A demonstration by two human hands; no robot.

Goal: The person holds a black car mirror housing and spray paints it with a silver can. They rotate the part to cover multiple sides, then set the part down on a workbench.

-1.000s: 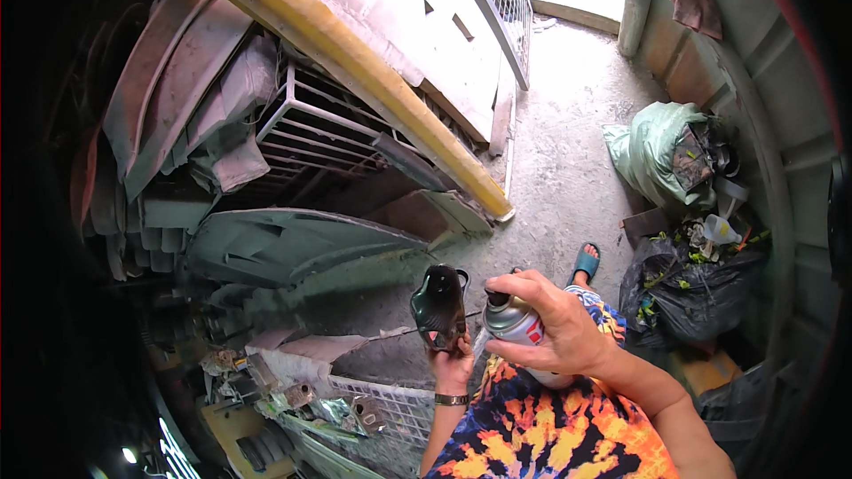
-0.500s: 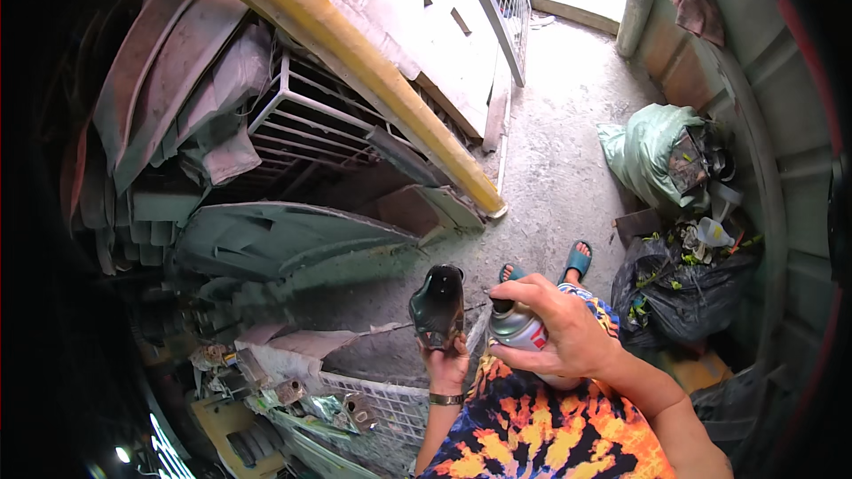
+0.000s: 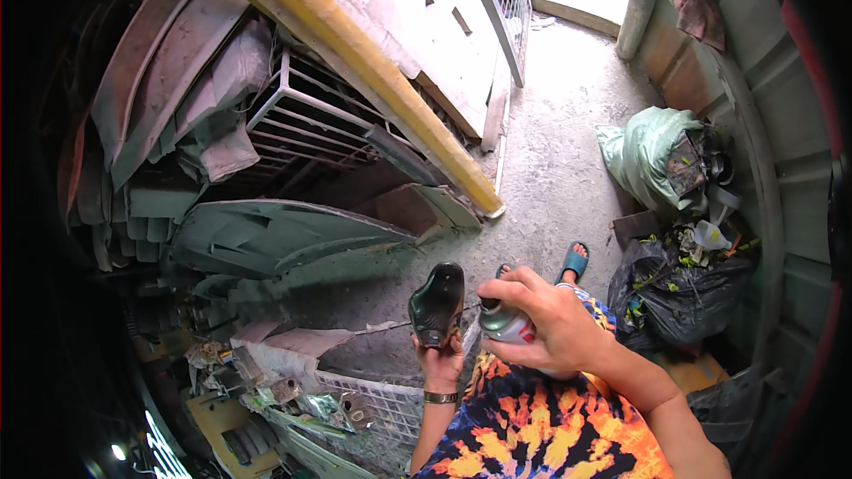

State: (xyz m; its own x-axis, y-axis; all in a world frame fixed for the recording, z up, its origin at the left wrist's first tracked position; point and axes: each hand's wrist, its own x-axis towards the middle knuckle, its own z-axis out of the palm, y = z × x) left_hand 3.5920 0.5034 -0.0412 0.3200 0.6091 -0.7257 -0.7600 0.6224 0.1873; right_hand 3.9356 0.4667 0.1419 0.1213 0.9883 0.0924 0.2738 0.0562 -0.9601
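Observation:
A glossy dark shoe-shaped piece (image 3: 437, 302) stands upright in my left hand (image 3: 441, 361), whose fingers are wrapped round its lower end. Whether it is a shoe, a last or a molded cover cannot be made out. My right hand (image 3: 555, 324) grips a silver spray can (image 3: 508, 326) with a black top, the forefinger resting on the nozzle. The can's nozzle faces the dark piece, a short gap away from it. The palm and fingers of my right hand hide the can's lower part.
A yellow beam (image 3: 390, 93) slants across on the left, beside a white metal rack (image 3: 311, 102) and stacked panels. To the right lie a pale green sack (image 3: 652, 155) and a black garbage bag (image 3: 688, 293). A white mesh basket (image 3: 382, 399) stands at lower left.
My right hand has brought the spray can slightly left, closer to the dark piece. The dark piece has turned a little in my left hand.

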